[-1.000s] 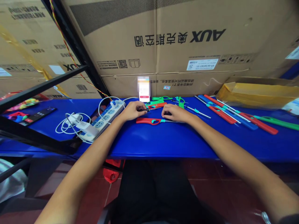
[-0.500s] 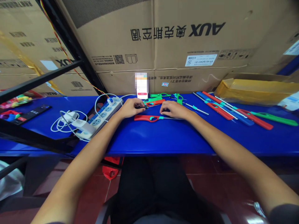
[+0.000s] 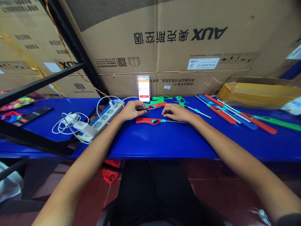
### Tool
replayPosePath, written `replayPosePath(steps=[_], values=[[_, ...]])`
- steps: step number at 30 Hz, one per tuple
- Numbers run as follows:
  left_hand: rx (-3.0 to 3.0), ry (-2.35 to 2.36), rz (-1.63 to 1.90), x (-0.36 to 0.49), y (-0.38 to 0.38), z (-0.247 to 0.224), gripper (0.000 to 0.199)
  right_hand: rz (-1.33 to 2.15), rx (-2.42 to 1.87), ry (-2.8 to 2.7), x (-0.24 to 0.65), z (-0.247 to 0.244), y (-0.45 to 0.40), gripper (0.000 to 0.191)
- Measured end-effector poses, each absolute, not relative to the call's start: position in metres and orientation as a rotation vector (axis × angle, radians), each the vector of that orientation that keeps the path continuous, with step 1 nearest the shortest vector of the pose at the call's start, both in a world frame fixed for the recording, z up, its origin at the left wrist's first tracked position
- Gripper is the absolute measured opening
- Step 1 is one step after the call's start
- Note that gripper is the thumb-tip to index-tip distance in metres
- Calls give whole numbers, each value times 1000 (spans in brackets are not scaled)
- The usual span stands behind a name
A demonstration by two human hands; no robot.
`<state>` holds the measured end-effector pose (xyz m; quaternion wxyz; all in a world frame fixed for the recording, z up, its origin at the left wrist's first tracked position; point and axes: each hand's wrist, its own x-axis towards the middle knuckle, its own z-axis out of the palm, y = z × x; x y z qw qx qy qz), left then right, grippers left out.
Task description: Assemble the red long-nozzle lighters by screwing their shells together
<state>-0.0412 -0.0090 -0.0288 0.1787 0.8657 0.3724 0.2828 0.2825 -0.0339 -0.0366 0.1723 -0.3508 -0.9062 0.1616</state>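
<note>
My left hand (image 3: 132,110) rests on the blue table, its fingers curled around a small dark piece whose tip shows at the fingertips; its kind is unclear. My right hand (image 3: 175,112) is bent with its fingers curled in, and whatever they hold, if anything, is hidden. A long lighter with a red handle (image 3: 144,121) lies in front of both hands, its metal rod running below my right hand. Between the hands, a little behind, is an orange-red lighter part (image 3: 160,105). Green lighter parts (image 3: 162,98) lie behind it, and a green trigger piece (image 3: 181,101) is behind my right hand.
Several lighter handles, such as a red one (image 3: 265,125) and a green one (image 3: 279,122), lie at right near a yellow-taped box (image 3: 256,94). A lit phone (image 3: 144,91) leans on the large carton (image 3: 174,59). A power strip (image 3: 105,116) with cables and a black shelf post (image 3: 90,67) stand left.
The view has tilted slightly, so everything sits a bit lower in the picture. Both hands keep nearly the same places, the right fingers shifting a little.
</note>
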Motion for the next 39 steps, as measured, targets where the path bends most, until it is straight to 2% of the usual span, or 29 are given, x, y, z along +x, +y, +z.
replayPosePath(steps=[11,29,34,39], values=[[2435,1066,771,-39,-12,-27,17,349,-1034,-2648,282,-32,-37,17],[2425,1044,761,-41,-11,-27,21,-69,-1087,-2793,270,-30,-48,24],[2435,1031,766,-41,-9,-29,19,56,-1028,-2782,275,-31,-44,19],[2448,1032,767,-44,-7,-28,18,432,-953,-2584,285,-34,-34,16]])
